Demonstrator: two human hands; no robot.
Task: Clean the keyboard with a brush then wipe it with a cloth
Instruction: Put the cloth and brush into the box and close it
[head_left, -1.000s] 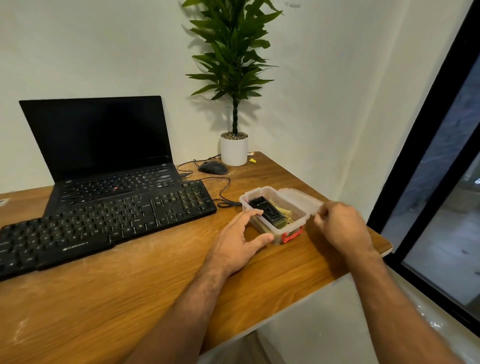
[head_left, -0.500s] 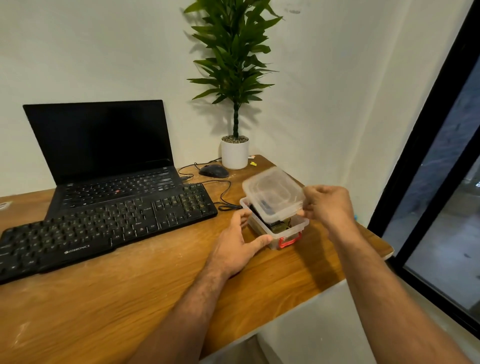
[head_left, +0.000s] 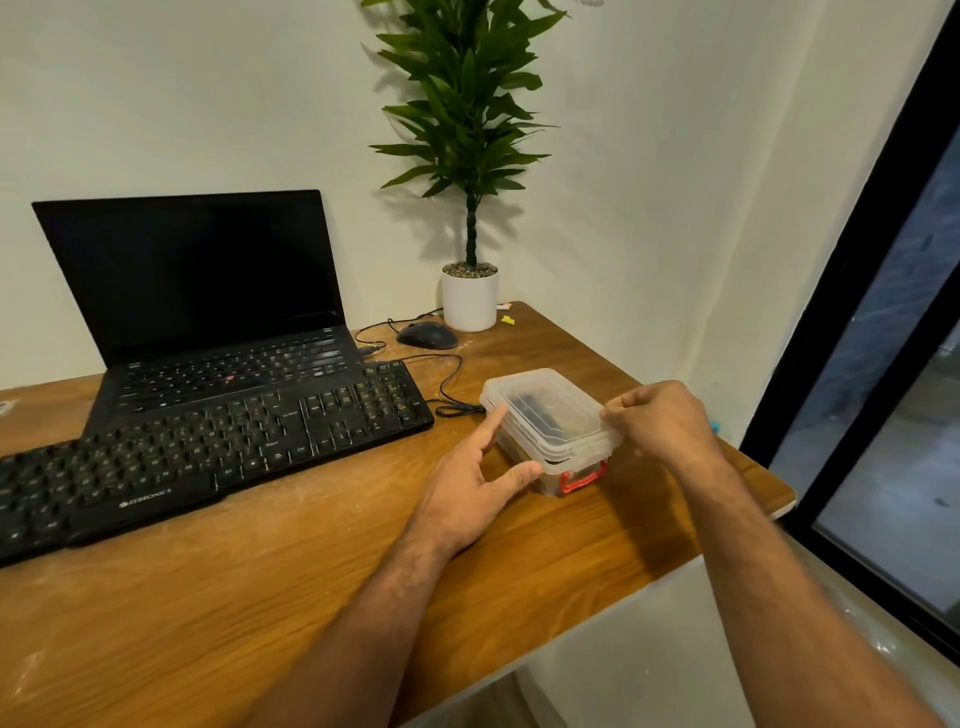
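A black external keyboard (head_left: 208, 452) lies on the wooden desk (head_left: 260, 597), in front of an open laptop. To its right stands a small clear plastic box (head_left: 524, 452) with a red latch (head_left: 583, 477). Its clear lid (head_left: 550, 410) lies on top of it. My right hand (head_left: 660, 421) pinches the lid's right edge. My left hand (head_left: 472, 483) rests against the box's left and front side, fingers spread, thumb on the front wall. Dark contents show dimly through the lid. I cannot make out a brush or a cloth.
A black laptop (head_left: 208, 291) stands open behind the keyboard, screen dark. A black mouse (head_left: 427, 335) and its cable (head_left: 452, 384) lie near a white potted plant (head_left: 470, 296) at the back. The desk's right edge is close to the box; a dark window frame (head_left: 852, 291) stands at the right.
My right hand swung the lid from beside the box up and over it; the lid now lies on top. My left hand stayed against the box.
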